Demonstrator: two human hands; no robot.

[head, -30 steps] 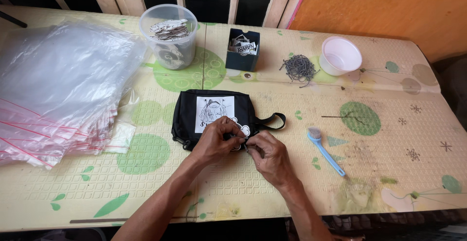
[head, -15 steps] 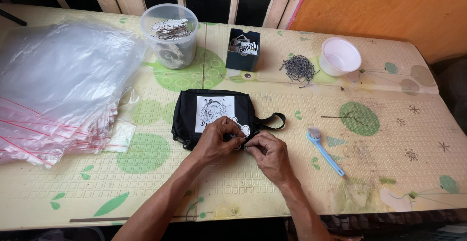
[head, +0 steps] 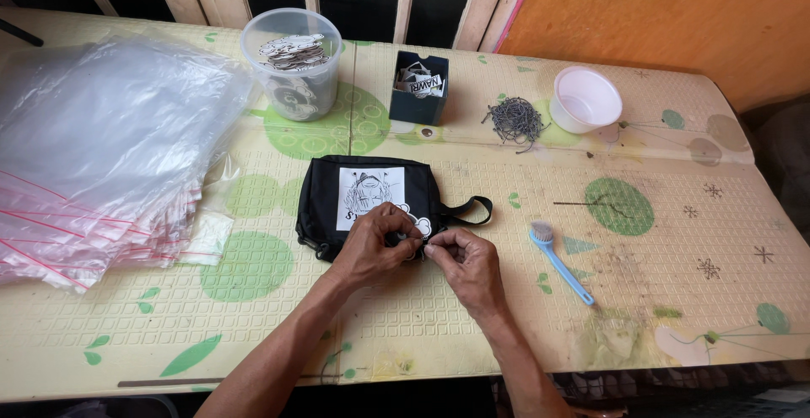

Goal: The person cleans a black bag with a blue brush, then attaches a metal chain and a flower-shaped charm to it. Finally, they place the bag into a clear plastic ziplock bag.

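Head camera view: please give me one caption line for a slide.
Both hands, left hand and right hand, pinch something small at the lower edge of a black pouch on a patterned table.

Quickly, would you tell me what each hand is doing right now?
Left hand: closed, pinching at the black pouch.
Right hand: closed, fingertips pinching something too small to identify.

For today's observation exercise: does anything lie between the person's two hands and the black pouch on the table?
Nothing visible does. The left hand and right hand both rest directly on the lower right edge of the black pouch, pinching something small there. The blue brush lies apart, to the right.
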